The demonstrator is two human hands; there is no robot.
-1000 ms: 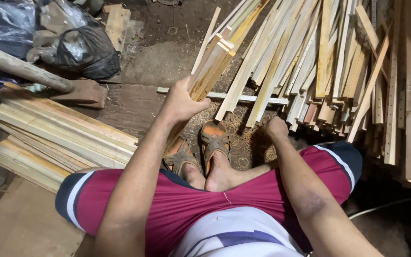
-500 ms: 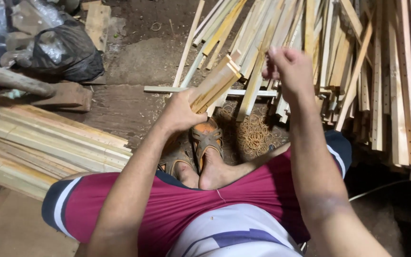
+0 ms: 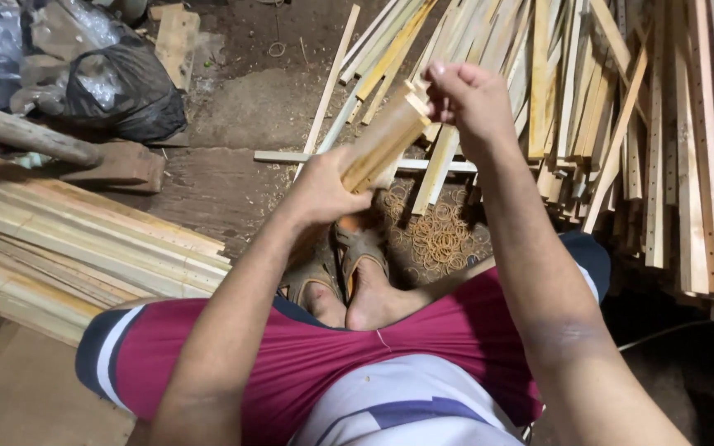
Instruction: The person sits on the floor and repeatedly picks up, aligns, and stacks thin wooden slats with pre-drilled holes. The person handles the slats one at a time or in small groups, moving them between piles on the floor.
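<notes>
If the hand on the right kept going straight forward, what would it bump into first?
The right hand is up at the top end of the bundle of wooden sticks and points ahead, so it would probably first meet the pile of wooden slats, though depth is hard to judge.

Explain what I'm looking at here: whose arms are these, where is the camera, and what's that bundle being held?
No machine here: the camera sits on a person's head and looks down at their own arms, lap and sandalled feet. The left hand grips a short bundle of wooden sticks around its lower part, tilted up to the right. The right hand is closed at the bundle's top end. On the dirt floor lie a pile of rubber bands just past the feet, stacked wooden slats on the left, a big loose heap of slats on the right, and a black plastic bag at upper left.
</notes>
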